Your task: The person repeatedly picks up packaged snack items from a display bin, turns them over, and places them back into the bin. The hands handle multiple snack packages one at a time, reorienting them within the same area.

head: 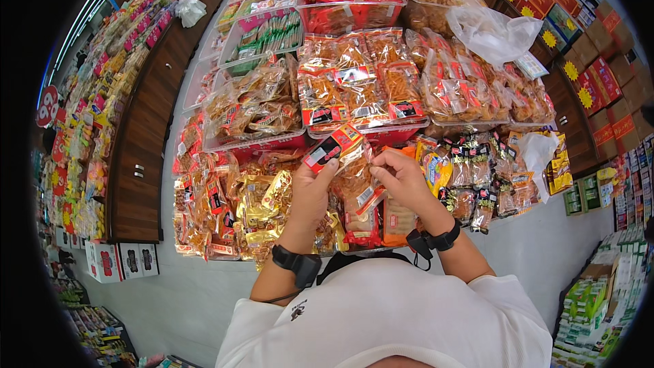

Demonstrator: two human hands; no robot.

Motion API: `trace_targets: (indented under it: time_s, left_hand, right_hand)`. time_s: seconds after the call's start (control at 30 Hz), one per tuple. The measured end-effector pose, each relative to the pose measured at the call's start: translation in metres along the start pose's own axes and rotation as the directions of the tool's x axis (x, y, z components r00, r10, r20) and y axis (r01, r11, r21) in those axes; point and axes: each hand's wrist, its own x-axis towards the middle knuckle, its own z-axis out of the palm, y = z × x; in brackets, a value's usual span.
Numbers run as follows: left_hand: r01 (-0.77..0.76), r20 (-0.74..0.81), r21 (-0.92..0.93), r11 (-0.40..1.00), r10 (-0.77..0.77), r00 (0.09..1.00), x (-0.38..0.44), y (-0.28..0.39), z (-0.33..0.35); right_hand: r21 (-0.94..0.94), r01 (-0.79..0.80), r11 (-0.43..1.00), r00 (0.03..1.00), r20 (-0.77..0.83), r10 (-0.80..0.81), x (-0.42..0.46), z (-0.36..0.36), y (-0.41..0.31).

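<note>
Between both hands is a clear snack packet (351,171) with a red and black label and reddish-brown food inside. My left hand (312,189) grips its label end, thumb on top. At the packet's right side, my right hand (401,174) pinches the edge between thumb and fingertips. Just beyond lie rows of similar packets (360,82) in a clear plastic bin. Below the hands are red and orange packs of pale sticks (398,222). Gold foil packets (260,204) lie to the left, and dark-labelled packets (470,168) to the right.
More clear bins surround the middle, including one of brown packets (255,107) and one of green packets (265,36). A white plastic bag (493,33) drapes over packets at the upper right. A wooden counter (148,128) stands left, with cartons (122,260) at its foot.
</note>
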Motion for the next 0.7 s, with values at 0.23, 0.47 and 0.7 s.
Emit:
trace_targets:
  time_s: [0.23, 0.47, 0.7]
  left_hand:
    - [-0.152, 0.01, 0.531, 0.834, 0.173, 0.985, 0.08, 0.01, 0.03]
    - [-0.049, 0.057, 0.391, 0.919, 0.029, 0.998, 0.218, -0.001, 0.041]
    - [-0.182, 0.142, 0.86, 0.477, 0.12, 0.983, 0.265, -0.015, 0.045]
  right_hand:
    - [0.174, -0.148, 0.973, 0.975, -0.139, 0.173, -0.008, -0.021, 0.011]
    - [0.038, -0.198, 0.98, 0.976, -0.084, 0.2, -0.045, -0.061, 0.027]
    - [0.064, -0.277, 0.959, 0.96, -0.016, 0.279, -0.072, -0.078, 0.034]
